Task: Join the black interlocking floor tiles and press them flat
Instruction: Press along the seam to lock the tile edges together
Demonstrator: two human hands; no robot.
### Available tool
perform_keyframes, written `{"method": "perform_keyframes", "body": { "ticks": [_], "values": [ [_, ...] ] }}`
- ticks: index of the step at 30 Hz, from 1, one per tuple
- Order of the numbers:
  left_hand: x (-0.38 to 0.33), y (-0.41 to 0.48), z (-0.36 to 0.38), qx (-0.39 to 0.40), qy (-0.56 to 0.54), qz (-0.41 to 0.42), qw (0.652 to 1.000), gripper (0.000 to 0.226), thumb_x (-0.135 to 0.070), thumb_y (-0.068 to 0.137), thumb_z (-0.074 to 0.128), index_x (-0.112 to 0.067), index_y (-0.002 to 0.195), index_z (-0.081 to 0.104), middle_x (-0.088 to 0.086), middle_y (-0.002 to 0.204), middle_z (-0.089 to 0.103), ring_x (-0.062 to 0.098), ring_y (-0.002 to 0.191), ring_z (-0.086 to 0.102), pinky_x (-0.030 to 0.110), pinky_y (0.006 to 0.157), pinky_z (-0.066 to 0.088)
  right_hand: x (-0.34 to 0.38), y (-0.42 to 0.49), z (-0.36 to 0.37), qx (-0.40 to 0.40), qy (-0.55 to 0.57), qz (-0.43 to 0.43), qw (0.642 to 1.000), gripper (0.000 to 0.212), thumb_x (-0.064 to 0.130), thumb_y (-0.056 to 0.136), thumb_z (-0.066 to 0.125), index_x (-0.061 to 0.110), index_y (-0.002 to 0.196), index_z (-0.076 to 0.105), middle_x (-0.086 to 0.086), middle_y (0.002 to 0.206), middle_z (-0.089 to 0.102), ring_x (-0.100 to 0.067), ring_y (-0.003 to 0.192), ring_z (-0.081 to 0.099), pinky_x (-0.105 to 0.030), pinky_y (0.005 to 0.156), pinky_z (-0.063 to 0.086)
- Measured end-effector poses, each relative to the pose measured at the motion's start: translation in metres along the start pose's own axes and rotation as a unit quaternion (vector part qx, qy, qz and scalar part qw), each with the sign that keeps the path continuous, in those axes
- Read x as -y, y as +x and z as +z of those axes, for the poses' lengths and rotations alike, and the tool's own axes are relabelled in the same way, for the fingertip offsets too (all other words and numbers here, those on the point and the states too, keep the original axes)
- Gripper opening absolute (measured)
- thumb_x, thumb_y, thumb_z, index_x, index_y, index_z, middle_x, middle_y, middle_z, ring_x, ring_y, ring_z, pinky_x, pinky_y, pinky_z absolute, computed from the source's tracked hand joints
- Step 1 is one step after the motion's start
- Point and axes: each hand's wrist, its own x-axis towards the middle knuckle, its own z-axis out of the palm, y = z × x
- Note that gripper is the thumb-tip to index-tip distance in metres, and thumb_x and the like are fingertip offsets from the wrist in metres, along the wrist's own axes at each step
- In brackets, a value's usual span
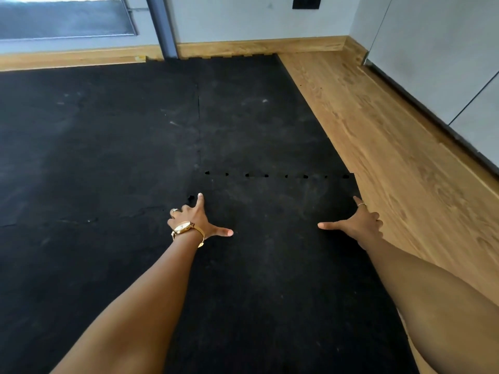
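A black interlocking tile (272, 238) lies on the floor right in front of me. Its far toothed edge meets the black tile beyond it (259, 125), with small gaps showing along the seam (278, 175). My left hand (198, 224), wearing a gold watch and a ring, rests spread on the near tile's left edge, index finger beside a gap in the left seam. At the tile's right edge, where it borders the wood, my right hand (359, 224) lies spread flat. Neither hand holds anything.
More black tiles (94, 147) cover the floor to the left. Bare wooden floor (391, 147) runs along the right, up to grey cabinet fronts (442, 63). A wooden baseboard (256, 47), a white wall and a grey post (162, 25) stand at the far end.
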Motion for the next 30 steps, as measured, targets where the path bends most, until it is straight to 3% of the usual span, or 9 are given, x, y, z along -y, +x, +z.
{"method": "perform_keyframes", "body": {
  "ticks": [7, 11, 17, 24, 30],
  "values": [
    [0.022, -0.028, 0.006, 0.03, -0.072, 0.011, 0.997, 0.136, -0.084, 0.038, 0.071, -0.04, 0.15, 0.008, 0.013, 0.135, 0.048, 0.042, 0.131, 0.035, 0.051, 0.099, 0.045, -0.019, 0.008, -0.015, -0.011, 0.1, -0.056, 0.993, 0.106, 0.037, 0.049, 0.094, 0.029, 0.141, 0.041, -0.014, 0.147, 0.04, -0.035, 0.137, 0.035, -0.049, 0.107, 0.036],
    [0.037, -0.062, 0.02, 0.055, -0.106, 0.041, 0.992, 0.133, -0.075, 0.045, 0.077, -0.043, 0.15, 0.002, 0.011, 0.128, 0.051, 0.033, 0.115, 0.053, 0.037, 0.082, 0.05, -0.029, 0.008, -0.031, 0.027, 0.081, -0.097, 0.992, 0.1, 0.031, 0.052, 0.093, 0.026, 0.139, 0.042, -0.012, 0.15, 0.038, -0.032, 0.138, 0.034, -0.047, 0.108, 0.035],
    [0.036, -0.104, 0.067, 0.091, -0.139, 0.043, 0.985, 0.135, -0.065, 0.055, 0.078, -0.04, 0.15, -0.015, 0.012, 0.125, 0.048, 0.028, 0.111, 0.054, 0.039, 0.092, 0.051, -0.043, 0.003, -0.041, 0.039, 0.005, -0.118, 0.992, 0.103, 0.031, 0.053, 0.093, 0.027, 0.141, 0.039, -0.017, 0.146, 0.042, -0.036, 0.132, 0.04, -0.048, 0.106, 0.038],
    [0.032, -0.1, 0.061, 0.054, -0.158, 0.051, 0.985, 0.133, -0.061, 0.055, 0.082, -0.04, 0.15, -0.008, 0.009, 0.122, 0.047, 0.028, 0.113, 0.052, 0.037, 0.086, 0.053, -0.04, 0.001, -0.05, 0.018, 0.037, -0.139, 0.989, 0.096, 0.022, 0.056, 0.092, 0.024, 0.138, 0.042, -0.013, 0.148, 0.039, -0.032, 0.136, 0.036, -0.045, 0.107, 0.036],
    [0.034, -0.082, 0.038, 0.018, -0.161, 0.056, 0.985, 0.134, -0.06, 0.052, 0.083, -0.039, 0.151, -0.005, 0.012, 0.12, 0.049, 0.03, 0.11, 0.053, 0.04, 0.084, 0.053, -0.016, 0.006, -0.06, -0.015, 0.024, -0.154, 0.988, 0.096, 0.032, 0.055, 0.092, 0.029, 0.136, 0.042, -0.01, 0.15, 0.037, -0.033, 0.137, 0.034, -0.052, 0.109, 0.035]
  ]
}}
